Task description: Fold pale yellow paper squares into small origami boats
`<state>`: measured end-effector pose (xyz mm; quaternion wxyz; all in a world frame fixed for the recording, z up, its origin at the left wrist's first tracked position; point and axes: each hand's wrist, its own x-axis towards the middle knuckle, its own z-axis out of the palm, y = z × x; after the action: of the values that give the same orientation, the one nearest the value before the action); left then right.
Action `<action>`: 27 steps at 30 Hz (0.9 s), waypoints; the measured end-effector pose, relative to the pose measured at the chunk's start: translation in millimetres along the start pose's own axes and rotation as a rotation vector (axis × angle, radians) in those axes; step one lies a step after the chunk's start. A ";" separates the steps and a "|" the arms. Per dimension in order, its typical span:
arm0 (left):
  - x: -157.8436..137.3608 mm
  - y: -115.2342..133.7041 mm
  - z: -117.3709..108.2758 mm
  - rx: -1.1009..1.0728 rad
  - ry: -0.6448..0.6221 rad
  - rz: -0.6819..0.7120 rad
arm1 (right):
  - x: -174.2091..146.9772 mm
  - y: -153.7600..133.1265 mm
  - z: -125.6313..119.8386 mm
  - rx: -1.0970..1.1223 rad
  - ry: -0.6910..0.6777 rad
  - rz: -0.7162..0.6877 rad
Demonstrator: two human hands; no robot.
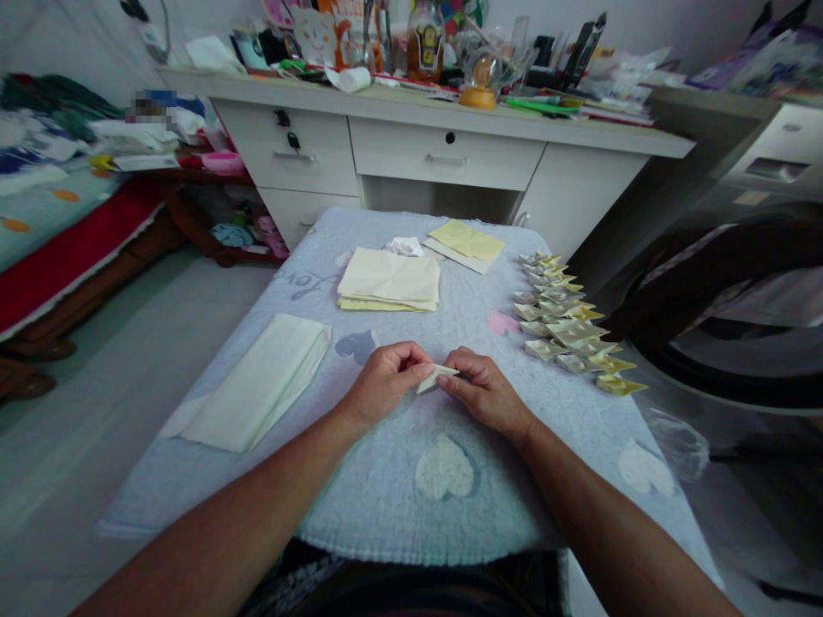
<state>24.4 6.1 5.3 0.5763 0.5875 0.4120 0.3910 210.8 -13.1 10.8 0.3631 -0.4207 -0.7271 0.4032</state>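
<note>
Above the middle of the cloth-covered table (386, 463), a small folded piece of pale paper (432, 378) is pinched between both hands. My left hand (392, 377) grips its left end with thumb and forefinger. On the other end, my right hand (483, 387) is closed with thumb and fingertips. Just beyond the hands lies a stack of creased cream and yellow sheets (389, 276). Several small folded paper boats (566, 321) stand in rows along the table's right side. A larger folded pale green paper (261, 381) rests to the left.
Yellow and white sheets (468, 242) and a crumpled white tissue (405, 246) lie at the table's far end. Behind stands a white desk (443, 158) crowded with jars and papers. A front-loading washing machine (771, 171) is at the right, a bed (64, 214) at the left.
</note>
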 end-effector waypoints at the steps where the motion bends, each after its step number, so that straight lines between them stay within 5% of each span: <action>1: 0.1 -0.3 0.0 0.006 -0.003 0.002 | -0.2 0.0 0.0 0.001 0.001 -0.001; 13: 1.1 -2.7 -1.5 0.092 0.001 0.016 | 0.8 -1.3 -2.8 -0.096 -0.004 0.003; 22: 2.7 0.6 3.5 -0.124 0.030 -0.046 | 1.3 1.8 1.7 -0.010 0.048 0.102; 27: 2.2 1.8 6.6 -0.207 0.011 -0.058 | 2.2 4.5 5.4 -0.057 -0.006 0.042</action>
<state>31.4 5.9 6.8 0.6426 0.5105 0.3894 0.4182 206.6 -11.2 5.0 0.3402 -0.4450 -0.7302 0.3913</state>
